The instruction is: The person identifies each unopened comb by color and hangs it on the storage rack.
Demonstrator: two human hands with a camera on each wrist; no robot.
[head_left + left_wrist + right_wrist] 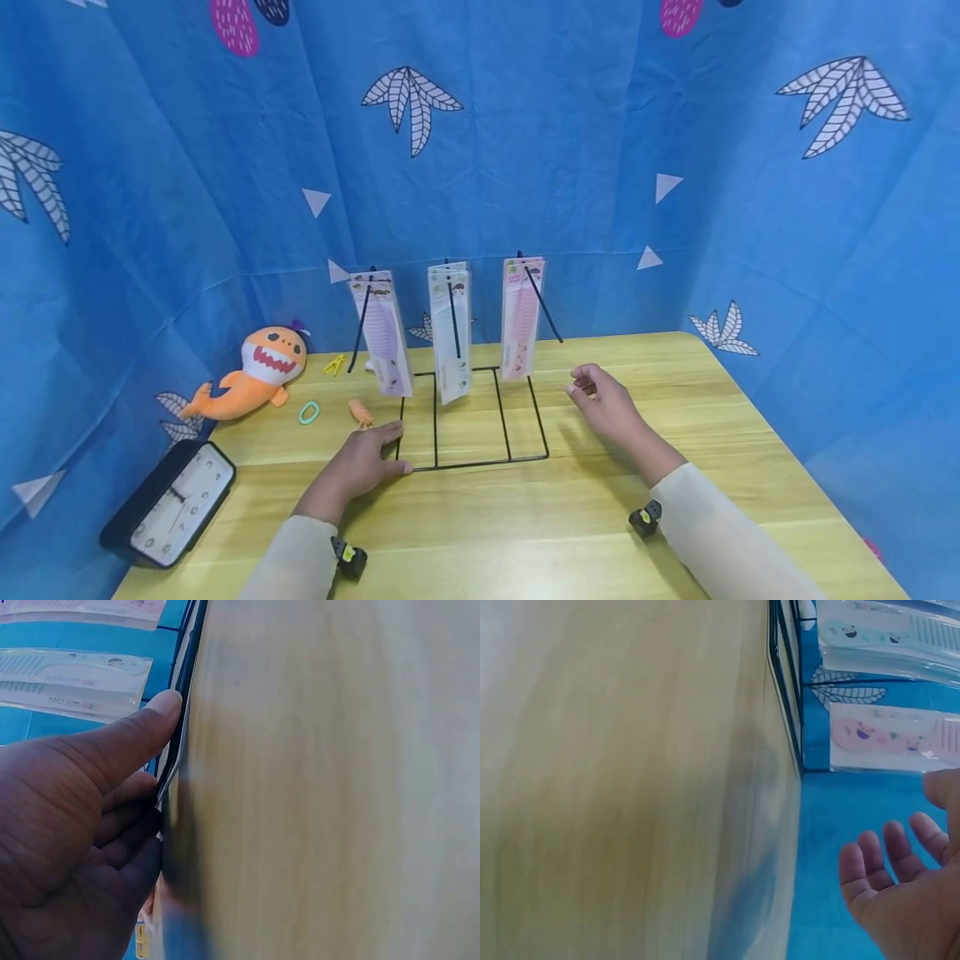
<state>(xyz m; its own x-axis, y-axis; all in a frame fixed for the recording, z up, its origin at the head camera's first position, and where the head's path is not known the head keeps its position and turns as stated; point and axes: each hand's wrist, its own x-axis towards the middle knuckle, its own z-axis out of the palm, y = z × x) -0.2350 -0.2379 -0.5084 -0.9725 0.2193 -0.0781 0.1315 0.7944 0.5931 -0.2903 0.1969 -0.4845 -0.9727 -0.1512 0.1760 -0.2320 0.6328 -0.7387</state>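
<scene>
A black wire display rack [465, 465] stands on the table, its upright hooks hung with packaged plastic combs. Purple combs [382, 333] hang on the left hook, pale blue-green combs [450, 333] in the middle and pink combs [519, 325] on the right. My left hand [363, 462] holds the near left corner of the rack's base, thumb [150, 716] against the wire and the other fingers beside it. To the right of the rack, my right hand [609, 404] hovers over the table with loosely bent fingers and nothing in it. The pink comb pack [885, 739] is nearest to it.
Left of the rack lie an orange shark plush [258, 375], a yellow clip [334, 364], a teal ring [308, 412] and a small orange figure [360, 412]. A black clock [176, 504] sits at the table's left edge. Blue patterned cloth [525, 167] surrounds the table.
</scene>
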